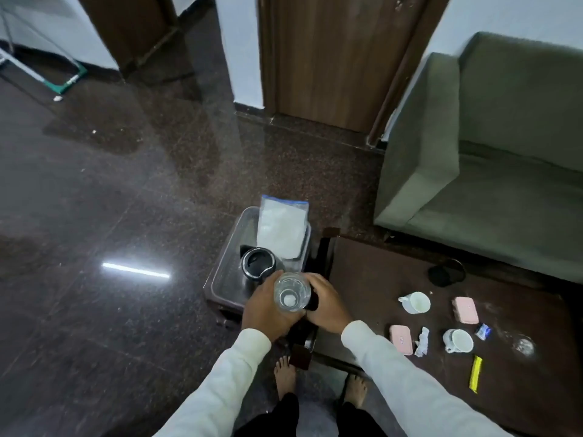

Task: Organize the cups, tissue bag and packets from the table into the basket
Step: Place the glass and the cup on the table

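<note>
Both my hands grip a clear plastic bottle [291, 293] seen from above, over the near end of the clear plastic basket [225, 253]. My left hand [268, 307] wraps its left side, my right hand [328, 305] its right side. In the basket, a tissue bag [282, 228] leans against the far right wall and a black kettle [258, 263] stands by it. On the dark table [378, 279] to the right lie two white cups [416, 302] [459, 341], two pink packets [465, 310] [401, 339], a yellow sachet [475, 373], a blue sachet [483, 330] and a crumpled white wrapper [422, 341].
A black round coaster-like object [445, 273] and an upturned clear glass [523, 345] also sit on the table. A grey-green sofa [489, 159] stands behind the table. The basket rests on a small dark stool [214, 294] over a glossy dark floor. My bare feet show below.
</note>
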